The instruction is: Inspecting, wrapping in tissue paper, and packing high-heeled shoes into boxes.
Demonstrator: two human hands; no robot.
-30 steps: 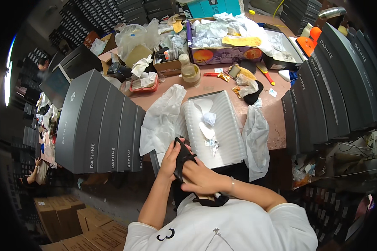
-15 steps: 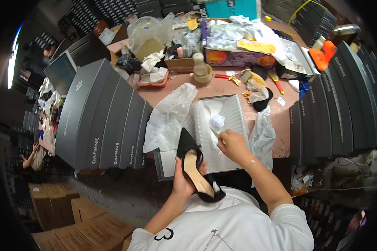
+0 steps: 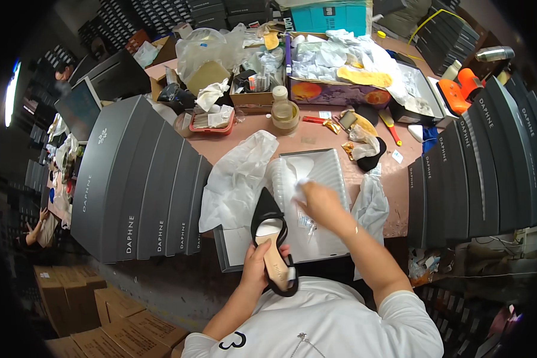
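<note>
My left hand [image 3: 255,267] is closed around a black pointed-toe slingback shoe [image 3: 264,206], toe pointing away from me and beige insole facing up. A whitish patch shows in the shoe's opening, just behind the toe. To the right of the shoe's toe, my right hand [image 3: 321,204] is closed on a small white wad [image 3: 301,186], smeared by motion. Beneath both hands lies an open grey shoe box [image 3: 224,250] lined with ribbed white wrapping [image 3: 334,176]. Crumpled white tissue paper [image 3: 238,173] spreads over the box's left side.
Grey shoe boxes stand in a row at left [image 3: 116,185] and another at right [image 3: 477,173]. Behind are a glass jar [image 3: 285,116], a red tray [image 3: 212,130], a purple carton [image 3: 340,92] full of paper, and a red-yellow cutter [image 3: 391,126]. Brown cartons [image 3: 71,292] sit lower left.
My right hand has moved left with the white wad, closer to the shoe's toe. The shoe is turned more upright in my left hand, and a whitish patch now shows inside it.
</note>
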